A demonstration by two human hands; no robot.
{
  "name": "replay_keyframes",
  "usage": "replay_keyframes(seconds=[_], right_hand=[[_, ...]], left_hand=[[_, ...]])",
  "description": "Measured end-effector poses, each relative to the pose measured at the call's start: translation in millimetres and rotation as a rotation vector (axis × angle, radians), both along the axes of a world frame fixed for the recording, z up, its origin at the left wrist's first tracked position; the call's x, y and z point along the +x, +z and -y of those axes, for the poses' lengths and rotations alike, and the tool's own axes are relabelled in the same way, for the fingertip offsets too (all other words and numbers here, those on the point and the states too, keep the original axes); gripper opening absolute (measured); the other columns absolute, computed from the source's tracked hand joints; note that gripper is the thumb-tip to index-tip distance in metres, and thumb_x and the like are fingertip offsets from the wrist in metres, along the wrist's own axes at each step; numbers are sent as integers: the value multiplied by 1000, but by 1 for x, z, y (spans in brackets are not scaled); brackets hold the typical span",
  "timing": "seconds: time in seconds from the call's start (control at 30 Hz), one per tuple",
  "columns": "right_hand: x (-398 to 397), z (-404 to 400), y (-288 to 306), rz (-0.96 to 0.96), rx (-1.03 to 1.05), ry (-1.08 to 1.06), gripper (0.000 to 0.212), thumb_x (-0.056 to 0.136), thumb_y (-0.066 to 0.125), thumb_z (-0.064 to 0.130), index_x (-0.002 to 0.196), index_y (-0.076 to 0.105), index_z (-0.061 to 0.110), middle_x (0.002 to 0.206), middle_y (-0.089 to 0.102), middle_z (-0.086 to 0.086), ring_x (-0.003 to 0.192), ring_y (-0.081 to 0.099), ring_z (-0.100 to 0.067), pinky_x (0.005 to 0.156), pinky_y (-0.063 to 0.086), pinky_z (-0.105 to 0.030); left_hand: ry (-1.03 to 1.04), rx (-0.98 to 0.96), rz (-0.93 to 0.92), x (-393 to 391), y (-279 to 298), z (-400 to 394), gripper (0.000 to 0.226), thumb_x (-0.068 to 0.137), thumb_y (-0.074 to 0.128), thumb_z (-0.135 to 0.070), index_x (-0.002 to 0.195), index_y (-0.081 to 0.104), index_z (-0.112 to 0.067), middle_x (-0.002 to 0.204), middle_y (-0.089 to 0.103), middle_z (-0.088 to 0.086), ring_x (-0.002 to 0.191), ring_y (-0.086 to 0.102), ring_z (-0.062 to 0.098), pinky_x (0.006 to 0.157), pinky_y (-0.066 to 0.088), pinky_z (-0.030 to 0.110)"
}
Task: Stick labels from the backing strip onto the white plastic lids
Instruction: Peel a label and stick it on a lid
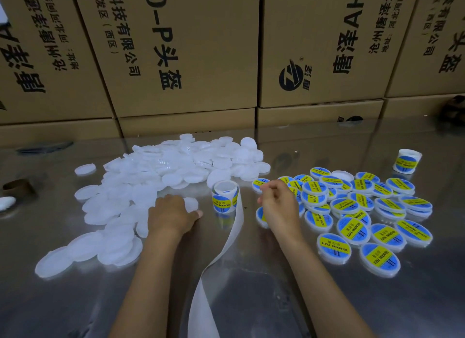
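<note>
A: Head view first. Left hand (pixel 171 215)?

B: Palm down on the near edge of the pile of plain white lids (pixel 161 174). Fingers curl over one plain lid (pixel 190 204) at its fingertips, thumb stretched toward the label roll (pixel 224 196). Looks like it grips that lid, partly hidden.

A: Right hand (pixel 278 207)?

B: Raised just right of the roll, fingers bent together, tips pinched close. Cannot tell if a label sits between them, too small. A labelled lid (pixel 260 215) peeks out from under the hand on its thumb side.

A: Where are the labels?

B: Roll stands upright between the two hands, blue-and-yellow labels on its outside. Empty backing strip (pixel 221 257) trails from the roll toward the person, passing between the forearms.

A: Finished lids?

B: Heap of labelled lids (pixel 357 212) right of the right hand, several overlapping, on the shiny metal table (pixel 251 300).

A: Anything else?

B: Second label roll (pixel 406 160) beyond that heap, far right. Cardboard boxes (pixel 176 48) with printed text stacked past both hands. Brown cardboard core (pixel 17 186) far left of the left hand.
</note>
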State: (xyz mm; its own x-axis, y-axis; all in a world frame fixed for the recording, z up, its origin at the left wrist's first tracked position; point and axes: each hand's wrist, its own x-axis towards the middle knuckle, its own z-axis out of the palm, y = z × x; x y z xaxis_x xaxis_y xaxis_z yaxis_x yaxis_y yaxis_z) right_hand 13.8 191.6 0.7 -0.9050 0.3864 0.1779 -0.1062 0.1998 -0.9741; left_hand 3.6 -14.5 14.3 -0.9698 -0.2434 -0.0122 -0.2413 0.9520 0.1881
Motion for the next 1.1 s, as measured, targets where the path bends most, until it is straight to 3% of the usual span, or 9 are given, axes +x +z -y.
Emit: replay_keyframes(seconds=[0.2, 0.3, 0.4, 0.53, 0.6, 0.67, 0.8, 0.97, 1.1], right_hand=[[2, 10, -9, -116, 309, 55, 10, 91, 57, 10, 98, 62, 16, 85, 60, 9, 80, 57, -8, 79, 48, -31], [5, 14, -12, -105, 330, 153, 21, 95, 53, 15, 115, 59, 17, 107, 65, 6, 104, 60, -16, 93, 48, -35], [10, 23, -15, -78, 298, 290, 40, 101, 46, 16, 140, 46, 21, 138, 56, 6, 128, 49, -12, 101, 36, -21], [9, 29, -18, 12, 253, 382, 56, 105, 41, 24, 156, 20, 25, 159, 30, 11, 146, 29, -10, 105, 21, -14], [8, 29, -19, 38, 230, 385, 59, 104, 43, 28, 157, 17, 27, 159, 31, 11, 145, 32, -12, 106, 25, -17], [7, 29, -19, 37, 212, 379, 62, 102, 48, 27, 157, 18, 26, 156, 37, 9, 141, 40, -15, 112, 32, -26], [6, 29, -20, 25, 179, 345, 67, 96, 59, 17, 153, 25, 26, 142, 55, 5, 129, 53, -14, 109, 42, -37], [1, 26, -19, 19, 85, 245, 60, 87, 69, 12, 139, 41, 23, 106, 66, 7, 102, 65, -14, 96, 52, -35], [0, 28, -18, 30, 20, 276, 48, 87, 66, 12, 129, 46, 23, 95, 71, 7, 93, 67, -11, 90, 53, -30]], left_hand=[[-5, 97, -169, 1, 0, -8, 37, 97, 56, -42, 113, 66, -10, 121, 66, 13, 117, 57, 33, 98, 44, 36], [-14, 243, -308, 1, 2, -10, 31, 100, 46, -31, 103, 67, -7, 110, 68, 15, 104, 60, 38, 90, 45, 38], [25, 386, -415, 1, 5, -11, 28, 101, 41, -25, 97, 61, -6, 96, 63, 13, 90, 55, 36, 76, 42, 36], [125, 950, -442, -1, 17, -14, 27, 100, 43, -21, 79, 57, -11, 81, 56, 1, 82, 57, 29, 62, 44, 31], [156, 1272, -373, -1, 21, -13, 17, 95, 49, -16, 83, 61, -15, 91, 64, 7, 80, 70, 35, 59, 52, 32], [133, 1397, -264, 0, 21, -12, 12, 91, 53, -13, 94, 64, -11, 100, 67, 16, 77, 75, 36, 57, 56, 34], [48, 1480, -94, 0, 16, -19, 13, 89, 60, -7, 99, 65, -4, 103, 66, 20, 81, 75, 36, 55, 60, 34], [129, 1505, -160, -5, 12, -30, 2, 89, 62, -3, 90, 64, -4, 101, 61, 15, 92, 66, 32, 73, 63, 44], [83, 1535, -146, -4, 8, -30, 12, 92, 59, -7, 101, 64, 0, 112, 64, 18, 102, 68, 34, 80, 63, 44]])
